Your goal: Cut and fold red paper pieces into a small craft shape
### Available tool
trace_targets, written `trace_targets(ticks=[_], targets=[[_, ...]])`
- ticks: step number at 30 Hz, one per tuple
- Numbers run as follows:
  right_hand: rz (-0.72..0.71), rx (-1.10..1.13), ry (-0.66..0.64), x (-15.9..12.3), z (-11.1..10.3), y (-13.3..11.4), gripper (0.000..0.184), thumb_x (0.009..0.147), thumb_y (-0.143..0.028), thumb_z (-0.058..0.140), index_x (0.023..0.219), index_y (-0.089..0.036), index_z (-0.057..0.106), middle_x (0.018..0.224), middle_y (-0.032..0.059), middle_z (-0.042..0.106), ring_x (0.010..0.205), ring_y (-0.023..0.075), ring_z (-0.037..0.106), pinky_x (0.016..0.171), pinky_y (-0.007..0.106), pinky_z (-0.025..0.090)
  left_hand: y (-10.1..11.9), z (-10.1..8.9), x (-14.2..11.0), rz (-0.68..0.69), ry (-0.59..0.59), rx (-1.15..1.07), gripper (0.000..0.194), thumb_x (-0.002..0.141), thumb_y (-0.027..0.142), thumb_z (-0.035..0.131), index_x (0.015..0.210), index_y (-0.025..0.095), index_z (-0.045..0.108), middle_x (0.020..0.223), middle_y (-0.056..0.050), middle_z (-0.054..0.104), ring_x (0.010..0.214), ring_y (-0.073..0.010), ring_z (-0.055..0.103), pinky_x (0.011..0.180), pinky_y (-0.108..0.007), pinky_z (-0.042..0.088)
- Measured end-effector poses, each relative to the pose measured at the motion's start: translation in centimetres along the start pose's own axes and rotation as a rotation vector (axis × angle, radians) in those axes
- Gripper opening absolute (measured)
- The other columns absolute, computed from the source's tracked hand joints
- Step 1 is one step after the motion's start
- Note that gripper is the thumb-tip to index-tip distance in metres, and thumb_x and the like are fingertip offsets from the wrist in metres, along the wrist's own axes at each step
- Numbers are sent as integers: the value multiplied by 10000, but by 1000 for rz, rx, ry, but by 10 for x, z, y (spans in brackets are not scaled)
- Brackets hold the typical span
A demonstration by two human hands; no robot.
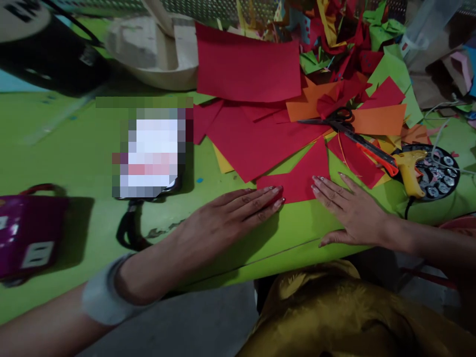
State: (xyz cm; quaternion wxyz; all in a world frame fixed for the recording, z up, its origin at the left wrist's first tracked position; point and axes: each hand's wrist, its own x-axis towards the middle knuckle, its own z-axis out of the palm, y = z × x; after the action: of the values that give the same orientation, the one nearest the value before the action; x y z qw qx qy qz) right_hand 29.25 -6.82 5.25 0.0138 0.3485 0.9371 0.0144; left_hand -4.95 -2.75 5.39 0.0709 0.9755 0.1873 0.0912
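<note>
The left hand (238,210) lies flat, fingers together, the right hand (345,213) flat, fingers slightly parted; neither grips; the red paper (302,182) sits on the green table (297,225) under both sets of fingertips, perhaps part-folded, though dimness hides creases; folded shapes (357,29) heap behind; a larger red sheet (247,64) looks unfolded.

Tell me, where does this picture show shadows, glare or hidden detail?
In the head view, the light is dim; in the head view, the shiny purple box carries glints and casts a shadow rightward; in the head view, the bare left hand shades the green tabletop, while the red paper at its fingertips shows no glare; in the head view, coarse square blocks obscure the bright white screen.
</note>
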Motion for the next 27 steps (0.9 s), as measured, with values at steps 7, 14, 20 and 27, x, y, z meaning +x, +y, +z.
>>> trace_targets(ticks=[7,14,20,27], targets=[[-13,-38,50,-3,3,3,975,1033,-747,232,1680,-30,99,1690,233,358,1589,300,340,1282,569,273,2,-6,-17,-103,-37,-39,738,1045,35,384,1697,321,188,1697,-49,370,1514,-231,478,1224,-438,453],[0,-31,217,-6,-4,9,612,1102,-512,380,1580,-137,458,1540,176,596,1419,286,579,1205,539,429,6,-13,-20,-129,-59,42,606,1003,-10,393,1566,191,489,1677,-103,410,1494,-247,504,1230,-442,432],[188,6,299,9,-11,39,609,1039,-598,497,1434,-151,620,1326,176,718,1184,352,695,998,545,571,2,-18,8,-110,140,75,487,1027,56,370,1447,124,607,1519,-180,608,1316,-290,662,1090,-454,548],[263,297,275,16,-9,34,460,1031,-643,471,918,-263,703,881,55,747,826,272,745,719,433,623,-4,-3,32,-230,321,-139,441,1109,276,445,1534,179,508,1539,-178,588,1365,-277,622,1115,-442,547]])
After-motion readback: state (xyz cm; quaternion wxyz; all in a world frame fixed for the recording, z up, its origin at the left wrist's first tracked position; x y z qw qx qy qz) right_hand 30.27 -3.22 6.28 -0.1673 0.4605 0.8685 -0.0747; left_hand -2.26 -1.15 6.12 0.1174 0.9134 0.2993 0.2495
